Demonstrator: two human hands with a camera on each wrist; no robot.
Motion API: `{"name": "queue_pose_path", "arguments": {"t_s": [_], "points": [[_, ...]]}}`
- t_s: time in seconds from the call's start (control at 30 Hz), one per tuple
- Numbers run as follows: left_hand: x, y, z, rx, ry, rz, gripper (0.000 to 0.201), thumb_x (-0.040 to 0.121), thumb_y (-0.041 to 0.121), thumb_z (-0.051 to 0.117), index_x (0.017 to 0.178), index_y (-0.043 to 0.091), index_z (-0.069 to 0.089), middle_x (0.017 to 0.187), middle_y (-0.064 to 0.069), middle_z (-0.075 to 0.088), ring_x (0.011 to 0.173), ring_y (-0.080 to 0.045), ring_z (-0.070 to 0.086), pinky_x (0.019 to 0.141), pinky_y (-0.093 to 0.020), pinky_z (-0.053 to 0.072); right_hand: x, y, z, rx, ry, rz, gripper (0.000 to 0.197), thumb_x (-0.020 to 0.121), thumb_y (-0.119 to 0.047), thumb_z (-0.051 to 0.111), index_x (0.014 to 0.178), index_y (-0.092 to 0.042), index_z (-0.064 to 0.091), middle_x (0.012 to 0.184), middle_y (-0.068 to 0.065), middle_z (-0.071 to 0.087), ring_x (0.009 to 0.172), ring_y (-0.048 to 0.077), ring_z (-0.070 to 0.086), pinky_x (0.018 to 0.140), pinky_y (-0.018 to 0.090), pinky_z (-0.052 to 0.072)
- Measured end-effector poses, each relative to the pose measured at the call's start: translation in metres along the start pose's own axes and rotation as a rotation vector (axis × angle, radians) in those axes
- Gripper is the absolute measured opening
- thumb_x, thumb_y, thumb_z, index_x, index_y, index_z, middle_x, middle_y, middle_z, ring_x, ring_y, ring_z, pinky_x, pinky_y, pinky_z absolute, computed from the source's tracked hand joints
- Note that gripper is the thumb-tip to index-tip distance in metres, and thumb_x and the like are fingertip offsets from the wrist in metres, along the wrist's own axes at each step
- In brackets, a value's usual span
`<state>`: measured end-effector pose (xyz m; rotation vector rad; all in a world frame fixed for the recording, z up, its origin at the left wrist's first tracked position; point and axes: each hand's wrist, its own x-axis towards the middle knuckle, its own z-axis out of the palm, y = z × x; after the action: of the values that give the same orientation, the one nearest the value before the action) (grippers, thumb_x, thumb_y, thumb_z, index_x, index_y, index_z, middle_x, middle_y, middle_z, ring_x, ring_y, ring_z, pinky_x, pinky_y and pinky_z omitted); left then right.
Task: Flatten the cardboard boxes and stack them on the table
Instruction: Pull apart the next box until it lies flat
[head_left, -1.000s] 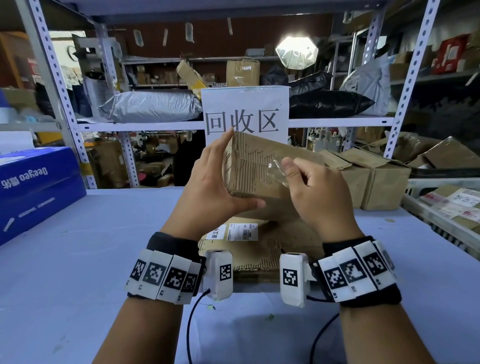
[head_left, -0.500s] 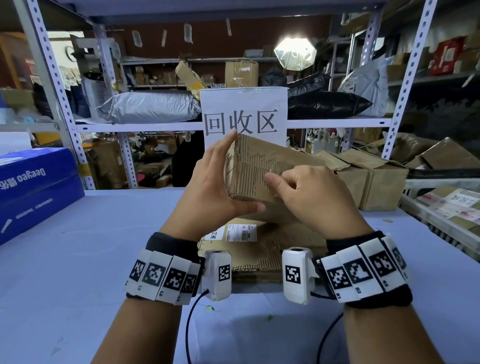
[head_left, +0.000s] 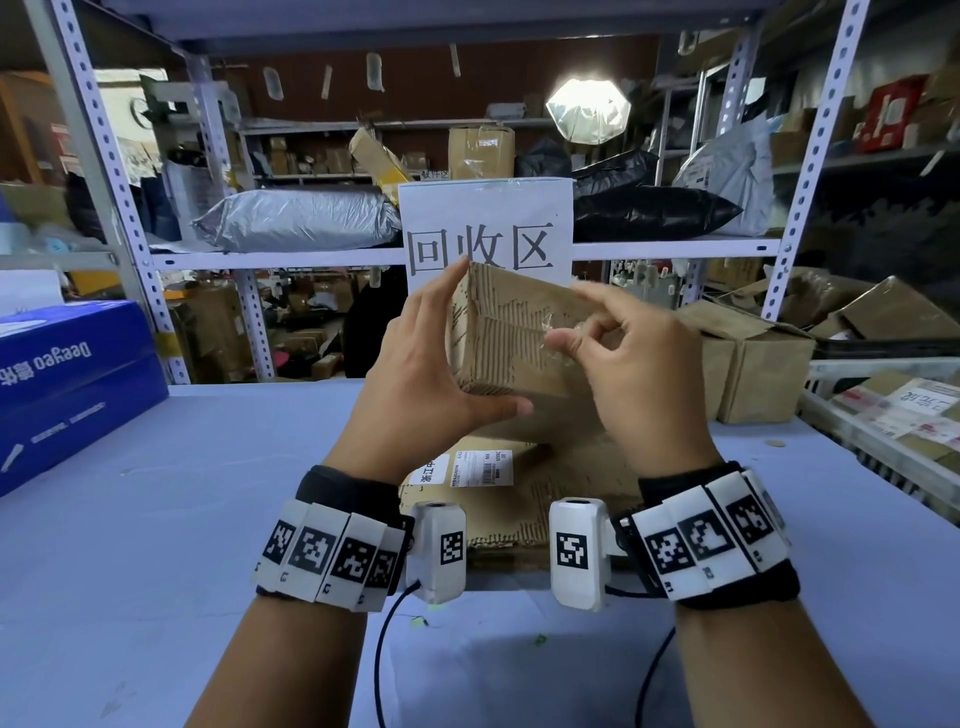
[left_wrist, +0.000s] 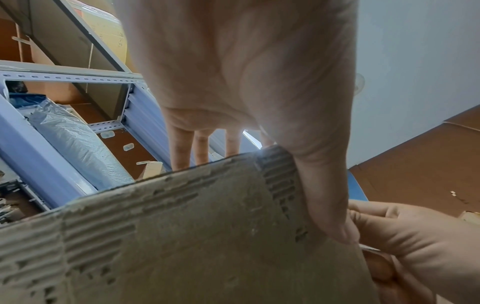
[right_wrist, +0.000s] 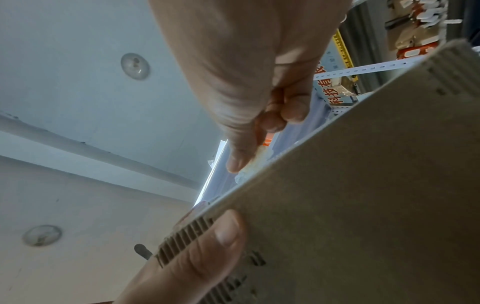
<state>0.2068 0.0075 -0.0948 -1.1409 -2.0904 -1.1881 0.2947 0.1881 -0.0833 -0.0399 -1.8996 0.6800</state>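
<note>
Peeling clear tape (head_left: 558, 338) off a small cardboard box (head_left: 511, 338) held up above the middle of the table (head_left: 156, 519).

Left hand (head_left: 415, 374): fingers straight along the box's left end, thumb hooked under its near bottom edge; the left wrist view confirms the thumb pressed to the torn face and the fingers behind it. It carries the box's weight.

Right hand (head_left: 639, 374): thumb and forefinger pinched on a crumpled scrap of clear tape just off the box's near face, other fingers loosely curled. The right wrist view shows the pale scrap between thumb tip and finger, close to the box edge. Cannot tell whether the tape is still joined to the box.

Box: still standing in its three-dimensional form, outer paper stripped in patches so the corrugation shows.

Progress, judged: early-to-middle. One flattened box (head_left: 519, 499) with a shipping label lies on the table directly below the hands, evidently the start of the stack. The held box is not yet collapsed. Two more unflattened boxes (head_left: 748, 369) sit far right on the table.

Remaining: clear the tape, open the flaps, press flat, lay on the flattened box, then the far-right pair.
</note>
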Motion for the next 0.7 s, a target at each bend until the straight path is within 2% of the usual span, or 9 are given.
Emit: {"name": "queue_pose_path", "arguments": {"t_s": [0.07, 0.13, 0.23, 0.3, 0.4, 0.5, 0.6, 0.7], "points": [[0.0001, 0.0000, 0.0004, 0.006, 0.007, 0.002, 0.123, 0.053, 0.068, 0.081, 0.154, 0.051, 0.013, 0.142, 0.031, 0.028, 0.138, -0.006, 0.034, 0.113, -0.047, 0.041, -0.0007, -0.0007, 0.0006, 0.024, 0.062, 0.030, 0.030, 0.076, -0.039, 0.082, 0.103, -0.029, 0.071, 0.070, -0.017, 0.065, 0.070, 0.001, 0.063, 0.070, 0.028, 0.055], [0.0001, -0.0008, 0.0012, 0.011, 0.011, 0.004, 0.123, 0.052, 0.069, 0.080, 0.154, 0.050, 0.013, 0.143, 0.032, 0.028, 0.138, -0.002, 0.032, 0.113, -0.040, 0.038, -0.0026, 0.0010, 0.0023, 0.042, 0.088, 0.012, 0.021, 0.080, -0.043, 0.077, 0.086, -0.025, 0.072, 0.070, -0.016, 0.066, 0.068, 0.002, 0.063, 0.065, 0.032, 0.054], [-0.0008, -0.0023, 0.0038, 0.014, 0.013, 0.003, 0.123, 0.055, 0.064, 0.083, 0.156, 0.047, 0.014, 0.149, 0.026, 0.030, 0.135, 0.003, 0.028, 0.109, -0.028, 0.029, -0.0058, 0.0007, 0.0026, 0.034, 0.038, -0.072, 0.039, 0.090, -0.056, 0.058, 0.084, -0.022, 0.077, 0.073, -0.016, 0.067, 0.065, -0.003, 0.059, 0.059, 0.024, 0.045], [-0.0015, -0.0037, 0.0049, 0.010, 0.015, -0.008, 0.124, 0.057, 0.059, 0.087, 0.156, 0.045, 0.015, 0.152, 0.022, 0.031, 0.137, 0.001, 0.029, 0.110, -0.029, 0.029, -0.0056, 0.0003, 0.0033, -0.021, -0.064, -0.071, 0.044, 0.084, -0.062, 0.060, 0.090, -0.022, 0.077, 0.086, -0.012, 0.070, 0.077, 0.003, 0.061, 0.066, 0.023, 0.046], [-0.0022, -0.0043, 0.0039, -0.001, 0.015, -0.022, 0.124, 0.057, 0.055, 0.090, 0.157, 0.044, 0.017, 0.150, 0.023, 0.032, 0.141, -0.004, 0.032, 0.115, -0.035, 0.033, -0.0041, 0.0019, 0.0044, -0.093, -0.100, -0.027, 0.021, 0.081, -0.046, 0.076, 0.092, -0.029, 0.074, 0.096, -0.009, 0.066, 0.089, 0.010, 0.060, 0.075, 0.030, 0.050], [-0.0032, -0.0025, 0.0044, 0.010, 0.013, -0.011, 0.124, 0.057, 0.054, 0.090, 0.157, 0.044, 0.017, 0.146, 0.027, 0.030, 0.138, -0.001, 0.031, 0.113, -0.031, 0.031, -0.0053, 0.0004, 0.0057, -0.105, -0.063, -0.032, 0.003, 0.085, -0.030, 0.076, 0.086, -0.029, 0.073, 0.084, -0.013, 0.066, 0.078, 0.006, 0.057, 0.071, 0.030, 0.050], [-0.0039, -0.0006, 0.0058, 0.023, 0.009, -0.007, 0.125, 0.057, 0.054, 0.090, 0.158, 0.041, 0.017, 0.151, 0.022, 0.032, 0.138, -0.004, 0.033, 0.112, -0.030, 0.030, -0.0060, 0.0006, 0.0073, -0.113, -0.046, -0.013, 0.006, 0.089, -0.026, 0.072, 0.083, -0.027, 0.071, 0.078, -0.014, 0.065, 0.071, 0.004, 0.055, 0.064, 0.028, 0.047], [-0.0040, -0.0004, 0.0061, 0.019, 0.008, -0.009, 0.126, 0.058, 0.051, 0.092, 0.158, 0.039, 0.018, 0.154, 0.017, 0.033, 0.139, -0.004, 0.032, 0.112, -0.029, 0.029, -0.0064, 0.0023, 0.0092, -0.148, -0.058, 0.011, 0.010, 0.095, -0.026, 0.064, 0.086, -0.025, 0.067, 0.081, -0.013, 0.063, 0.073, 0.006, 0.054, 0.064, 0.028, 0.043]]}}
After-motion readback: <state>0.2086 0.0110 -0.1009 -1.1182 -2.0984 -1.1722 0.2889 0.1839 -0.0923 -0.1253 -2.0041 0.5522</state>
